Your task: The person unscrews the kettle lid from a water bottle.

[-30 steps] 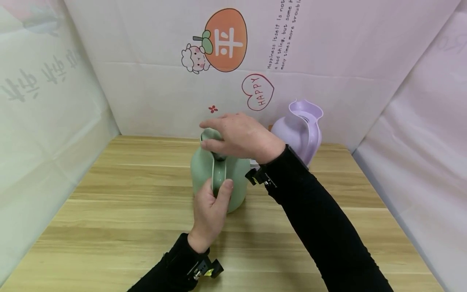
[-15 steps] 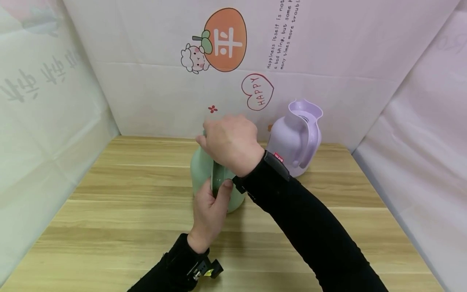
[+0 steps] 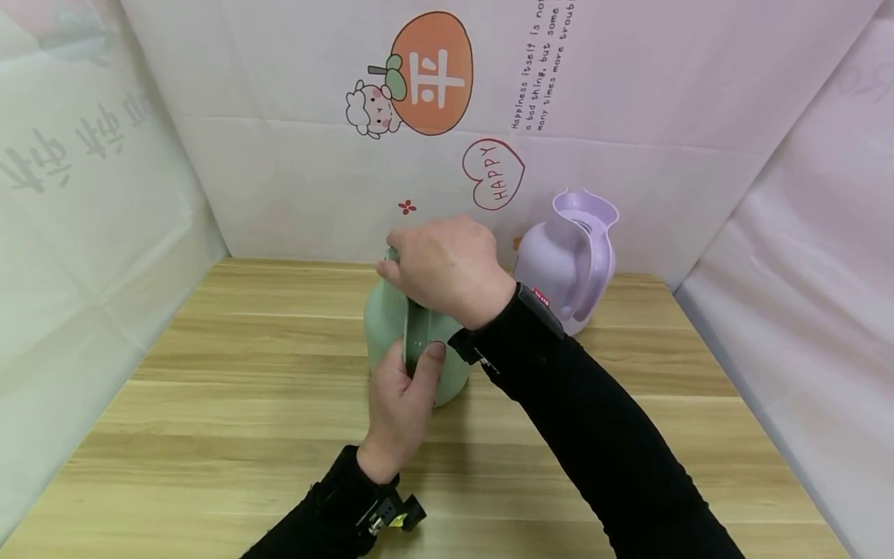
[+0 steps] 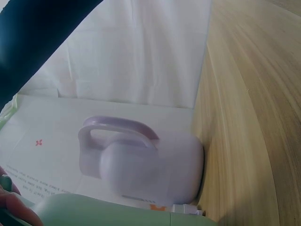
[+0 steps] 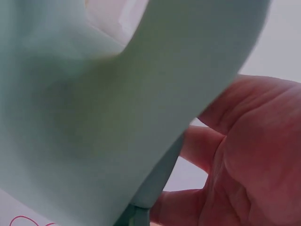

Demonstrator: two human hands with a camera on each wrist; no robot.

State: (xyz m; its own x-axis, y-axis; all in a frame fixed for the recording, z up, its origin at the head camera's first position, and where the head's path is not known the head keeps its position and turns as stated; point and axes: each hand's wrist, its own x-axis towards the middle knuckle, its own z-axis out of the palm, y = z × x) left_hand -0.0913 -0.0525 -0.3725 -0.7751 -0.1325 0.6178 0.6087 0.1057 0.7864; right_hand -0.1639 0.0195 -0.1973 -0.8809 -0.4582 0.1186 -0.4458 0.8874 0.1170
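Observation:
A pale green vacuum jug [image 3: 382, 322] stands upright on the table. My left hand [image 3: 401, 404] holds its handle [image 3: 417, 338], thumb along the near side. Over the jug's mouth lies my right hand [image 3: 447, 268], back of the hand up, with its fingers curled down around the stopper, which the hand hides in the head view. The right wrist view shows the fingers [image 5: 202, 146] against a darker green part at the jug's top. Behind and to the right stands a lilac vacuum jug [image 3: 548, 260], touched by neither hand.
The wooden table [image 3: 244, 388] meets a printed white cloth [image 3: 314, 186] at the back, with more cloth at both sides. A small white item [image 4: 186, 208] shows beside the green jug, partly hidden. The right forearm [image 3: 594, 419] crosses in front of the lilac jug.
My right hand has gone from fingers stretched over the jug's mouth to fingers curled down, its wrist shifting left and nearer. Since half a second ago it turned slightly. The left hand keeps its hold.

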